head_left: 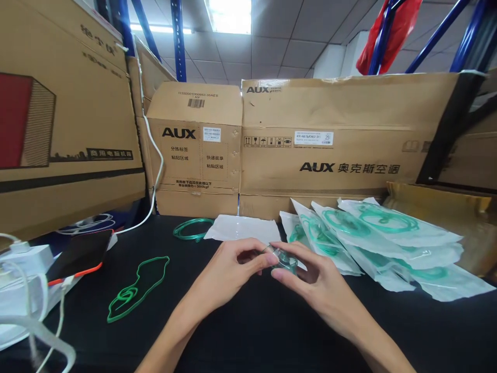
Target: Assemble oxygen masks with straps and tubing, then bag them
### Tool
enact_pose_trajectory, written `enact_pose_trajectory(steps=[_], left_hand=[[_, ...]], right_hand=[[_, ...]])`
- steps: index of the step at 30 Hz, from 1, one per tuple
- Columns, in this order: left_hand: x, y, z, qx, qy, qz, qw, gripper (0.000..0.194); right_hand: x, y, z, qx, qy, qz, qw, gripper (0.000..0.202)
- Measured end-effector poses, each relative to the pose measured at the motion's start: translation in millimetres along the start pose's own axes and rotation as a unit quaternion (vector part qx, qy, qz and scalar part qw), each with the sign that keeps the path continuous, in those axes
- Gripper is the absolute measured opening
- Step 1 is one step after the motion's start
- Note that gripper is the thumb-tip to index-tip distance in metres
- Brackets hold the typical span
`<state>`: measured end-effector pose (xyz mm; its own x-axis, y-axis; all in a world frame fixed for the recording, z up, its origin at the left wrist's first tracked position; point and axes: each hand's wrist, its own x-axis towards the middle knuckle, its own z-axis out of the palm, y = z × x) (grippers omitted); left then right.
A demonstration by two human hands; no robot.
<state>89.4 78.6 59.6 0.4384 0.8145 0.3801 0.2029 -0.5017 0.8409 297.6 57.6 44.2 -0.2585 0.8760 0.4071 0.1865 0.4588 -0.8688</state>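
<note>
A small clear, greenish plastic piece is held between my two hands above the black table. My left hand pinches its left side with thumb and index finger. On the other side, my right hand grips it between thumb and fingers. Just behind the hands lies a white sheet or pouch. A coil of green tubing sits to the left of that pouch. Nearer on the left is a loop of green elastic cord, loosely knotted at one end.
Clear-and-white packets with green tubing are piled at the right. Cardboard boxes stand along the back of the black table. A phone, white cables and a power adapter occupy the left edge.
</note>
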Motion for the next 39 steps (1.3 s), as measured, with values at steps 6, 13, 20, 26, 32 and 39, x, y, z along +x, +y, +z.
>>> enact_pose_trajectory(steps=[6,13,20,26,32,39], left_hand=[[2,3,-0.1,-0.007,0.006,0.027,1.0,0.024],[3,4,3.1,-0.042,0.009,0.03,0.999,0.018],[4,1,4.5,-0.046,0.01,0.059,0.997,0.019],[2,5,5.0,-0.048,0.017,0.083,0.995,0.013],[2,0,4.7,-0.058,0.015,0.076,0.995,0.02],[2,-1,4.3,0.042,0.044,0.112,0.992,0.014]], right_hand=[[-1,-5,-7,0.085,0.048,0.02,0.995,0.045],[-3,-12,-6,0.076,0.091,0.038,0.992,0.05],[-6,-17,-5,0.078,0.093,0.036,0.992,0.048],[-6,-23,-7,0.122,0.061,0.078,0.988,0.035],[-7,-21,-5,0.077,0.065,0.059,0.993,0.028],[-8,-19,4,0.047,0.093,0.037,0.994,0.023]])
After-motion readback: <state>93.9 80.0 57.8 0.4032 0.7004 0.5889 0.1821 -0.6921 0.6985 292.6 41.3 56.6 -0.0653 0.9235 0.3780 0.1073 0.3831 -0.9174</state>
